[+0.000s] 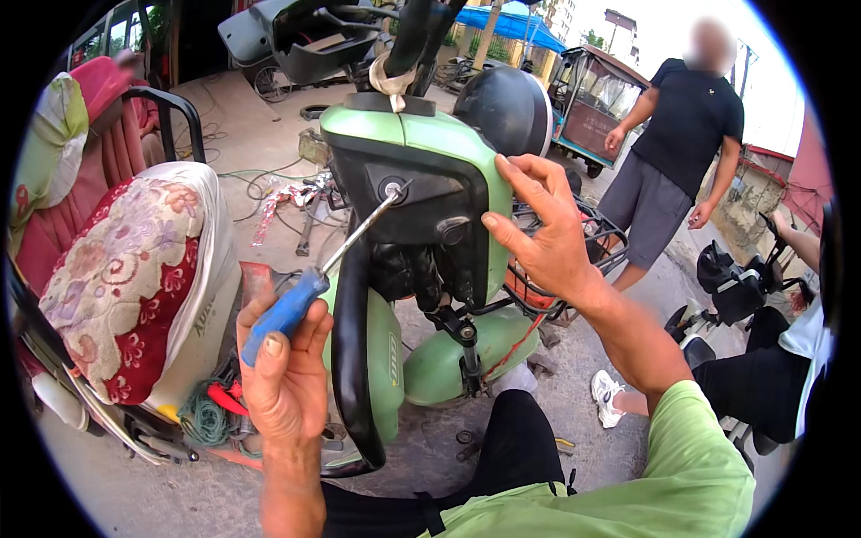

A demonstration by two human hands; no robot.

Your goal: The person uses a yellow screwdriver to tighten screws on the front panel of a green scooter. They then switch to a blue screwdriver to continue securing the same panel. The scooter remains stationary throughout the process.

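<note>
My left hand point(287, 377) grips the blue handle of a screwdriver point(287, 314). Its long shaft runs up to a round metal fitting point(393, 191) in the black middle panel point(435, 197) of a scooter's pale green front body point(421, 130). Whether the tip is inside the fitting is too small to tell. My right hand point(547, 233) holds the right edge of that body, fingers and thumb curved against it. Below are green lower body parts point(466, 359) and a black curved bar point(354, 377). A pale cloth point(393, 85) is tied on the stem above.
A padded seat point(117, 269) with floral cover stands left, near coiled cord point(204, 420). Cables and tools point(296, 202) lie behind the scooter, beside a black helmet-like dome point(498, 112). A standing person point(673, 152), another person point(753, 377) by a scooter, and a three-wheeler point(587, 117) are right.
</note>
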